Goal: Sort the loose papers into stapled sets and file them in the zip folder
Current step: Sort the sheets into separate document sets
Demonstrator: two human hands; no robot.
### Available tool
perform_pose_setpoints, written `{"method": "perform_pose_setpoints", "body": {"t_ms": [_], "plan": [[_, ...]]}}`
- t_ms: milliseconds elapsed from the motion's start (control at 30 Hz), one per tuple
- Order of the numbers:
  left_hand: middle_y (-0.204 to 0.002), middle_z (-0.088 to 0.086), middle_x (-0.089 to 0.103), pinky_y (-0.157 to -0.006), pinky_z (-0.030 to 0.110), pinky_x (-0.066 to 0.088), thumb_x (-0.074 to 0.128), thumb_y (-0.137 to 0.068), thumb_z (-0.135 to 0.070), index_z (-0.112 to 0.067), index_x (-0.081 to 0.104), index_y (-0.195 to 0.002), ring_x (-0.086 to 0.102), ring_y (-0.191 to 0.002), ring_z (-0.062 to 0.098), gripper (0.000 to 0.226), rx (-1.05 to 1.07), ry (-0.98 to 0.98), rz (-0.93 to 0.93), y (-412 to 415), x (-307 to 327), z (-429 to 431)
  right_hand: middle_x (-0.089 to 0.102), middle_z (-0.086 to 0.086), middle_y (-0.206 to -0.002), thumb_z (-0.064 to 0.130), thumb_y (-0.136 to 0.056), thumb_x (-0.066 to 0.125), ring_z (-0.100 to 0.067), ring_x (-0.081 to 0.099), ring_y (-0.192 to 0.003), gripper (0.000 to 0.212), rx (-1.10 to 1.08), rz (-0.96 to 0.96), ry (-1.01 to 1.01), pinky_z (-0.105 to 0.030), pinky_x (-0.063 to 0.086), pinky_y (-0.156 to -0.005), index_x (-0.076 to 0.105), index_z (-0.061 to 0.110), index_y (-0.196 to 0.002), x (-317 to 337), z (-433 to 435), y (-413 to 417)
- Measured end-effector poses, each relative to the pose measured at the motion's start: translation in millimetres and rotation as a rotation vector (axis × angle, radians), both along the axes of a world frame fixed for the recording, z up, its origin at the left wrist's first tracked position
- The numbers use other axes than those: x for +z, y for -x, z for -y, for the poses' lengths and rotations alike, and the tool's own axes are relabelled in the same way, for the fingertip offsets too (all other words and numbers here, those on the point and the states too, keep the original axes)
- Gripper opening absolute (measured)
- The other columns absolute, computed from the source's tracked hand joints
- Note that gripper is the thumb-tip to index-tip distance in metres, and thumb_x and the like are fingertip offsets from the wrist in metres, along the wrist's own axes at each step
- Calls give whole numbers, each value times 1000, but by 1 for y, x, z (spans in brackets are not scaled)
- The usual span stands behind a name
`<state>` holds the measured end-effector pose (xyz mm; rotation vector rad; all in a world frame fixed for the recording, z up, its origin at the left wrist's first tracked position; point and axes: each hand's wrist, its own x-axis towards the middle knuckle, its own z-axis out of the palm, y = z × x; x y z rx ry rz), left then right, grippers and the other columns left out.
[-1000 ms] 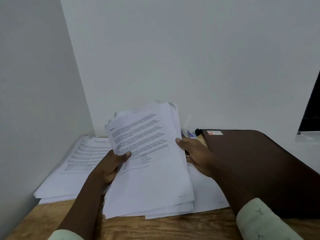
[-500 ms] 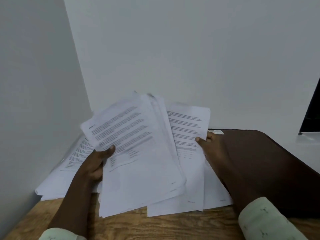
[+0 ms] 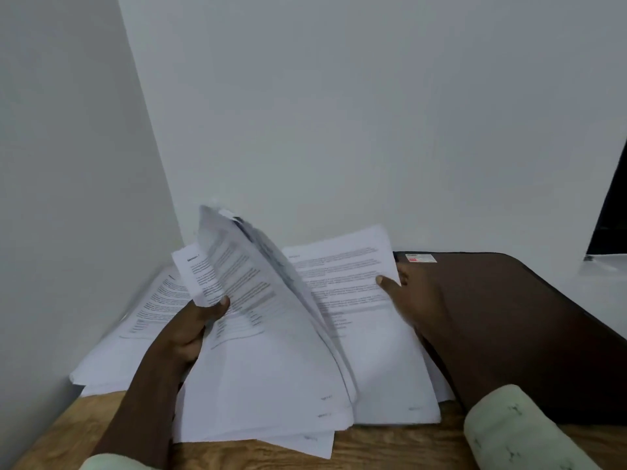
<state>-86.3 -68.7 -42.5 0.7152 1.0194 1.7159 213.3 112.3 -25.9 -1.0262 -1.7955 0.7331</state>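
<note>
Dim, flat, cool light; walls (image 3: 339, 113) read an even grey-blue. Lifted papers (image 3: 237, 266) are motion-blurred at the top edge and the print is soft, unreadable. The left hand (image 3: 190, 330) and folder (image 3: 509, 317) are underexposed, with little surface detail. Wide-angle bend: the wall corner slants at left. Faint soft shadow on the counter (image 3: 373, 446).

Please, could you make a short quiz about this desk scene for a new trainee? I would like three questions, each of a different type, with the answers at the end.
1. What does the left hand grip? A) a stapler B) a bundle of papers C) a pen
2. True or false: the zip folder lies flat, to the right of that bundle.
3. Fill in: the right hand pinches the edge of a printed ____.

Key: 1 B; 2 true; 3 sheet.
</note>
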Motion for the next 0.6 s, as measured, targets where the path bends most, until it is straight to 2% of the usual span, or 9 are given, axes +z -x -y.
{"method": "perform_pose_setpoints", "body": {"t_ms": [67, 100, 133, 200, 267, 333, 433, 500, 600], "plan": [[-136, 16, 61, -95, 46, 54, 49, -92, -2, -9, 55, -137, 61, -122, 34, 46, -24, -21, -63, -4, 3, -2, 67, 3, -99, 54, -88, 63, -16, 64, -95, 45, -3, -32, -44, -25, 43, -74, 66, 13, -107, 3, 4, 4], [-137, 15, 60, -98, 46, 52, 50, -91, 0, -9, 53, -139, 59, -124, 33, 49, -24, -25, -89, -6, 5, -2, 67, 3, -99, 67, -84, 59, -16, 63, -94, 60, 102, -129, 60, -26, 45, -76, 66, 12, -106, 10, 9, 5], [-138, 14, 59, -100, 47, 50, 51, -91, 0, -10, 52, -140, 59, -126, 33, 50, -20, -29, -112, -6, 6, -3, 69, 3, -97, 74, -82, 54, -15, 64, -92, 67, 266, -239, 221, -27, 49, -77, 68, 12, -104, 18, 16, 8], [-141, 15, 57, -106, 51, 44, 55, -92, 0, -10, 51, -141, 56, -129, 34, 51, -24, -32, -159, -4, 5, -3, 75, 3, -101, 60, -89, 49, -14, 69, -94, 49, 553, -297, 502, -30, 55, -83, 70, 19, -107, 21, 29, 16], [-142, 15, 56, -113, 57, 35, 62, -91, -1, -11, 51, -142, 53, -131, 35, 52, -42, -34, -186, -4, 4, -3, 75, 5, -108, 36, -96, 55, -10, 69, -102, 28, 662, -240, 529, -28, 54, -89, 69, 20, -113, 16, 36, 26], [-141, 15, 57, -113, 58, 35, 60, -93, 0, -10, 51, -141, 54, -130, 36, 50, -56, -17, -191, -7, 5, -3, 75, 5, -107, 16, -96, 60, -12, 70, -101, 18, 606, -276, 473, -25, 55, -86, 70, 17, -110, 8, 36, 32], [-137, 13, 61, -105, 52, 46, 49, -97, 3, -10, 52, -140, 58, -126, 34, 45, -61, -8, -236, -11, 7, -4, 77, 0, -99, 5, -88, 68, -15, 73, -92, 20, 532, -389, 439, -24, 58, -78, 72, 8, -107, 7, 32, 32], [-138, 14, 59, -105, 55, 45, 52, -96, 4, -11, 51, -141, 58, -126, 35, 47, -51, -18, -226, -8, 5, -4, 77, -2, -97, 9, -85, 73, -17, 74, -89, 22, 461, -428, 412, -29, 60, -76, 73, 6, -107, 8, 29, 31], [-141, 14, 57, -110, 59, 38, 57, -93, 1, -13, 51, -143, 55, -129, 36, 52, 22, -51, -153, 4, 1, 1, 77, -6, -94, 23, -91, 70, -21, 73, -88, 12, 274, -400, 317, -37, 58, -77, 75, 13, -93, 7, 15, 24]]}}
